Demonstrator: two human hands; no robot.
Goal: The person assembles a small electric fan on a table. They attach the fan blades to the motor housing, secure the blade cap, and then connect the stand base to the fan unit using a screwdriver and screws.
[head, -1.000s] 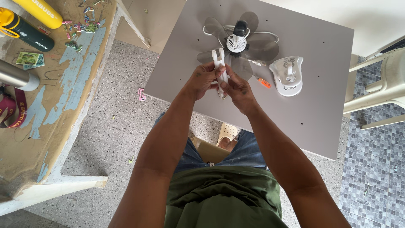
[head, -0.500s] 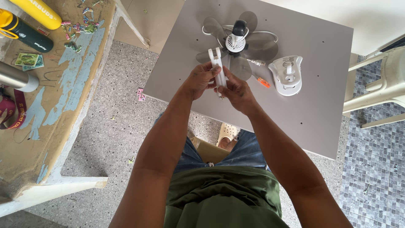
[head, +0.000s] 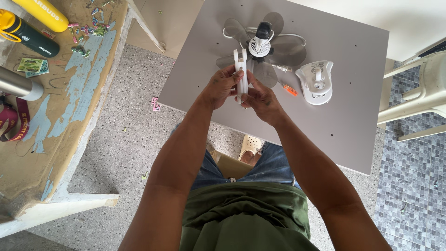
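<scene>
Both hands meet over the near part of a grey table and hold a narrow white plastic bracket upright between them. The left hand wraps the lower part of the bracket from its side, fingers curled around it. The right hand pinches the bracket's lower end from the other side, fingers narrow and pressed to the plastic. The forked upper end of the bracket stands clear above both hands.

Just behind the bracket on the table lies a small fan with clear grey blades and a white hub, a thin white cord looping round it. To the right of the fan sits a white plastic base, and between the two lies a small orange-handled screwdriver.

Off to the left stands a worn bench with chipped blue paint, carrying a yellow bottle, a dark green bottle and a metal cylinder. A pale plastic chair stands at the right edge.
</scene>
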